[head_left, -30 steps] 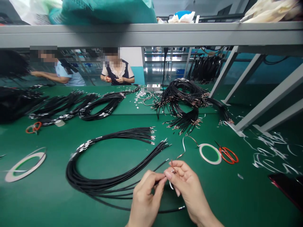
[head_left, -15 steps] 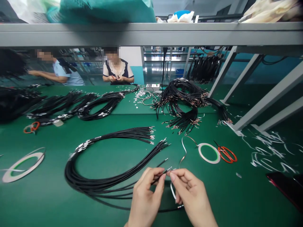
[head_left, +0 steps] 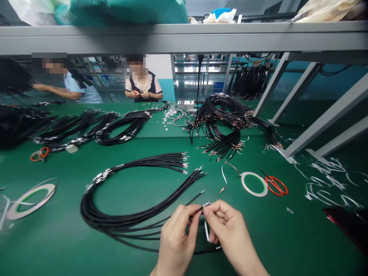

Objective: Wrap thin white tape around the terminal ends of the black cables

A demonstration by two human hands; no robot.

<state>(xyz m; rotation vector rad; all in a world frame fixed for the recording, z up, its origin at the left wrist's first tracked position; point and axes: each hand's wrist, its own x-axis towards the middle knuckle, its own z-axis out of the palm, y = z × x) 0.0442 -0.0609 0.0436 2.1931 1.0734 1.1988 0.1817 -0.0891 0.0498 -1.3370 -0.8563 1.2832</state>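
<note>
While the left hand is pinching a thin black insulated wire between thumb and fingertips, the right hand is gripping that wire's small silver metal terminal with closed fingertips. A narrow shiny metal strip is curving from beside those fingers toward a white ring-shaped reel. Both hands are working just right of a looped bundle of black wires lying on a green workbench mat.
</note>
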